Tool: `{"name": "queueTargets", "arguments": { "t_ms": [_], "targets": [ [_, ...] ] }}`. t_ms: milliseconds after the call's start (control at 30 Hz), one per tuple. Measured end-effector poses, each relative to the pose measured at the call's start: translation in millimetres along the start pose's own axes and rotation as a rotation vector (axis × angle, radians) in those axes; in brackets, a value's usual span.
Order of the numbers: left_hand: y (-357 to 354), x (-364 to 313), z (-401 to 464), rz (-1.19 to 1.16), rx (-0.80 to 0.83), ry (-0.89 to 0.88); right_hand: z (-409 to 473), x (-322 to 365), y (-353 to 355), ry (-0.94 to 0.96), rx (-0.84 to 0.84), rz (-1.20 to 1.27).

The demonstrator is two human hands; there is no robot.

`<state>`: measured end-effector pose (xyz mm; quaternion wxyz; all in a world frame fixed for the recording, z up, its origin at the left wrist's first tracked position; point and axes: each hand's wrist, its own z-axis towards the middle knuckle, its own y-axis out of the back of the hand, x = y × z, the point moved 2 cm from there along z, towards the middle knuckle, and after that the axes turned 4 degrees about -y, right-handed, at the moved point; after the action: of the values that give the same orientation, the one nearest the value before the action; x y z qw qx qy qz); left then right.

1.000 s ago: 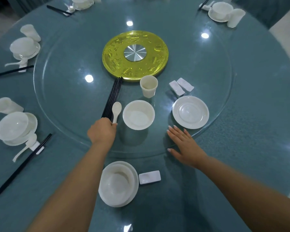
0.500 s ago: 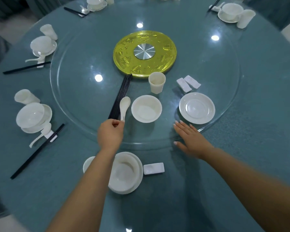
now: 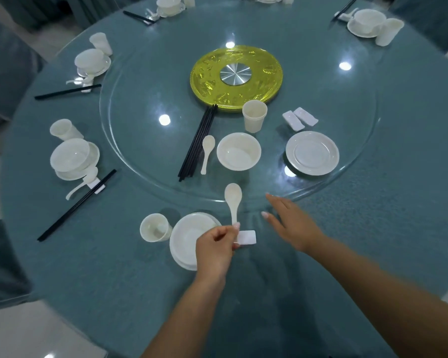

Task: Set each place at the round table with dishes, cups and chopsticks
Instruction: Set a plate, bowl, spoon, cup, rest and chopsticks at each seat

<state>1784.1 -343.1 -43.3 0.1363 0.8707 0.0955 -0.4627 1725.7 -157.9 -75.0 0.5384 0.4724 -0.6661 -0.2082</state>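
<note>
Left hand (image 3: 214,250): white ceramic soup spoon (image 3: 232,200) pinched by its handle end, held above small white rectangular rest (image 3: 246,237). Right hand (image 3: 291,223): flat, fingers spread, on blue-green tabletop (image 3: 114,267). Step judged: spoon placement; lowering onto the rest required.

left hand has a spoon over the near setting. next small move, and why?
Probably lower the spoon so its handle lands on the white rest beside the near bowl. The left hand pinches the handle end right above that rest; the finished setting at left props its spoon that way.
</note>
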Motion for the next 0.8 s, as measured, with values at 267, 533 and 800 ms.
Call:
{"name": "queueTargets", "arguments": {
  "t_ms": [267,533,800],
  "targets": [
    [-2,45,-22,-0.076,0.019,0.115,-33,18,-37,0.022,0.037,0.000],
    [6,81,-22,-0.068,0.043,0.218,-41,16,-68,0.047,0.067,-0.092],
    [9,88,-16,-0.053,0.030,0.244,-37,17,-71,0.060,0.048,-0.116]
  ]
}}
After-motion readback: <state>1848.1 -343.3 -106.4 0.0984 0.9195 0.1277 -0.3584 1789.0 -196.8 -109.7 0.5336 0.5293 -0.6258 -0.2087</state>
